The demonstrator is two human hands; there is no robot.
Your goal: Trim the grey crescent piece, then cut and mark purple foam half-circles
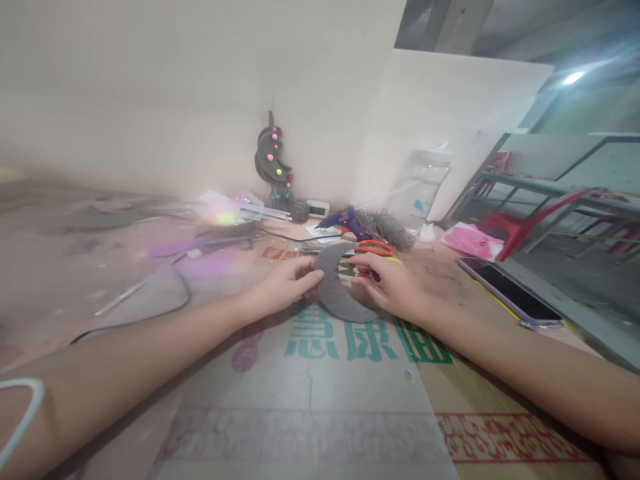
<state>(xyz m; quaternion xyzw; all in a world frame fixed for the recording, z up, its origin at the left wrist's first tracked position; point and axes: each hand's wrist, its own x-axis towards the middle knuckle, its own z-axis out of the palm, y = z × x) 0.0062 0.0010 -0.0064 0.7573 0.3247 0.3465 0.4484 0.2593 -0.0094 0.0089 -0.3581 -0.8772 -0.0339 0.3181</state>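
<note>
A grey felt crescent moon [336, 288] is held just above the printed cardboard sheet [310, 393], its hollow side facing right. My left hand [287, 283] pinches its outer left edge between thumb and fingers. My right hand [393, 283] is at the open side of the crescent, thumb and fingers curled. What those fingers hold, if anything, is too blurred to make out. Just behind the crescent lie scissors with orange handles [375, 248]. Against the wall hangs a dark moon ornament [273, 157] with coloured dots.
Behind my hands are a blue glue gun [345, 219], grey yarn [393, 230], a small white digital display [317, 209] and a clear bottle [423, 190]. A phone [510, 290] and a pink packet [473, 241] lie to the right. A black cord [170, 313] crosses the left side.
</note>
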